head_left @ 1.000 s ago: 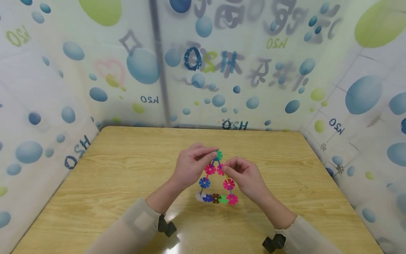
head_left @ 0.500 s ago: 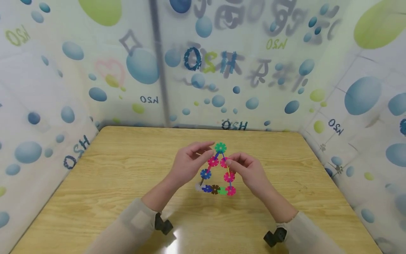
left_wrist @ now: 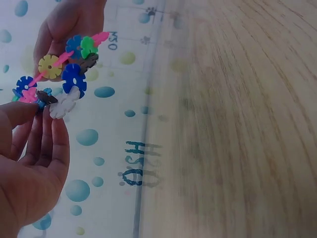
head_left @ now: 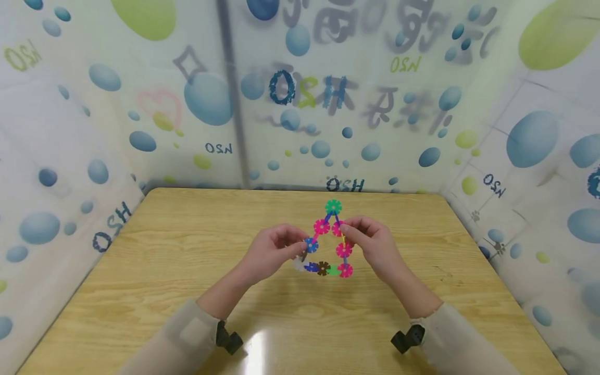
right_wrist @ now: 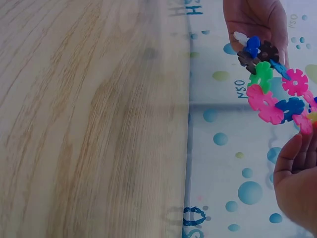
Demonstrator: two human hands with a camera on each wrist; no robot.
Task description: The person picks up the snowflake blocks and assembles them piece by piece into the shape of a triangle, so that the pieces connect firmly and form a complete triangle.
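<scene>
A triangle of coloured plastic snowflake discs (head_left: 321, 226) is held upright just above the wooden table (head_left: 178, 250), with a green disc (head_left: 333, 207) at its top. My left hand (head_left: 300, 249) pinches its lower left side by the blue disc (head_left: 310, 245) and the white corner disc (head_left: 298, 264). My right hand (head_left: 344, 234) pinches the right side near a pink disc (head_left: 344, 250). The left wrist view shows the left hand's fingers (left_wrist: 47, 144) beside the white disc (left_wrist: 64, 103). In the right wrist view the disc chain (right_wrist: 267, 101) runs between both hands.
Walls printed with blue and green bubbles (head_left: 211, 99) close the table in at the back, left and right. Black wrist camera mounts (head_left: 228, 341) sit on both sleeves. The table's far edge (head_left: 290, 190) meets the back wall.
The triangle has been carried up and away from me. My left hand slid from the green top disc down to the lower left side. The right hand kept its hold.
</scene>
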